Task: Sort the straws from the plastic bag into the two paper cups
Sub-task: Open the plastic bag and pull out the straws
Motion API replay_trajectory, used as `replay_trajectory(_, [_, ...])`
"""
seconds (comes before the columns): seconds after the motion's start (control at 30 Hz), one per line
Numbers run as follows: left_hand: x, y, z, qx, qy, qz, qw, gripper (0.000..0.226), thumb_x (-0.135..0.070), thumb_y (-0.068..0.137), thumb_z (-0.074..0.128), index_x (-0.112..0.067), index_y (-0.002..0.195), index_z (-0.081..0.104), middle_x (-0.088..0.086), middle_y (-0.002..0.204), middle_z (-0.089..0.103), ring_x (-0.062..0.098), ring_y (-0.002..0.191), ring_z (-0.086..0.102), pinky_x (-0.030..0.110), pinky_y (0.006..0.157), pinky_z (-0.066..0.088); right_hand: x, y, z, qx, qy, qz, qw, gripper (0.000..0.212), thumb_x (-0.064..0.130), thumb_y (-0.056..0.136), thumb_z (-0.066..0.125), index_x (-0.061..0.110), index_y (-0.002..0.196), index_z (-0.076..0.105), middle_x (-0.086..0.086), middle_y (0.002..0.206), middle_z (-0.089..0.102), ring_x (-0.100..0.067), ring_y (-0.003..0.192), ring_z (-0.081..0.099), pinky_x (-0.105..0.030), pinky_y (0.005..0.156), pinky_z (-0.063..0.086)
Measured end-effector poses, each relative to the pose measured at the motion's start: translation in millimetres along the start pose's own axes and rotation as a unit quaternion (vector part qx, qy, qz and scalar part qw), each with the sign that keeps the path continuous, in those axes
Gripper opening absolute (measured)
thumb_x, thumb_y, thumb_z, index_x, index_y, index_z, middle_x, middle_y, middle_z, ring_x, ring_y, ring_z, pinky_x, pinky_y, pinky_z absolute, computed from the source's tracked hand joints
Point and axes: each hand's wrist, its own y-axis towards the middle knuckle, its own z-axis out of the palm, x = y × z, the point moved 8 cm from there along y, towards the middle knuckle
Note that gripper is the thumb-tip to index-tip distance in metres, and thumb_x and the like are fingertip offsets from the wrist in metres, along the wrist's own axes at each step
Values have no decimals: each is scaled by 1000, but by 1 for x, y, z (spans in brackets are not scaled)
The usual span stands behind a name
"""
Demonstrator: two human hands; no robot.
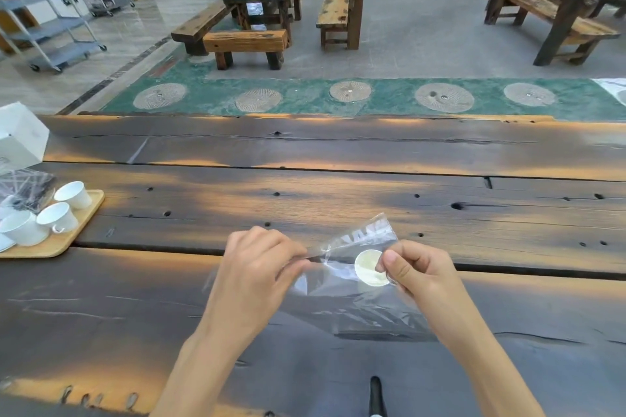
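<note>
a clear plastic bag (352,284) is held just above the near middle of the dark wooden table (338,179), stretched between two hands. its far edge is pinched by the thumb and curled fingers of the left hand (261,267), and its right edge is pinched between thumb and forefinger of the right hand (416,267). a round pale sticker (369,267) is seen on the film just beside the right thumb; it is judged to be the bag's seal. white printing shows on the far flap.

the film is judged thin, very light, limp and slippery, easily torn or crumpled, so a firm pinch at the opening, one hand on each layer, is what is called for to part it. whether straws lie inside cannot be told; none are made out, and no paper cups are in view.

counted: one bag, one sticker, two hands.

farther out, at the left edge of the table, one wooden tray (61,237) carries three white ceramic cups (57,217) that can be counted, with crinkled dark wrapping (27,189) and a white box (20,142) beyond them. past the table, wooden benches and tables stand on a grey floor, and two metal trolleys are seen far left.
</note>
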Motion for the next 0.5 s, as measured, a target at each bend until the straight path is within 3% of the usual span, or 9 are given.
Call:
replay_trajectory(0.1, [3,3,-2,-13,-32,-19,999,22,-27,93,61,-15,77,70,-6,74,65,21,70,57,45,64,45,1,-2,-1,5,-16,-2,1000,32,37,89,59,10,73,66,12,51,38,-5,45,28,-12,47,25])
replay_trajectory(0.23, [15,2,-1,-8,-130,-84,988,7,-20,88,66,-17,84,71,-9,78,64,17,76,60,42,68,50,0,-4,-1,7,-34,-1,999,34,38,91,63,8,74,66,11,52,38,-5,47,30,-11,48,26])
replay_trajectory(0.37, [-2,7,7,15,-91,-34,995,18,-32,88,68,-19,100,71,-10,90,65,16,85,61,37,73,51,1,-4,4,15,-66,-6,998,36,36,90,60,3,76,63,15,53,41,-1,48,32,-9,48,26])
replay_trajectory(0.5, [-14,16,10,-8,-78,-4,997,23,-30,96,60,-15,81,69,-9,77,62,18,71,54,37,61,47,3,-4,9,25,-79,-13,996,34,34,89,59,3,75,63,16,52,40,-2,47,33,-8,48,27])
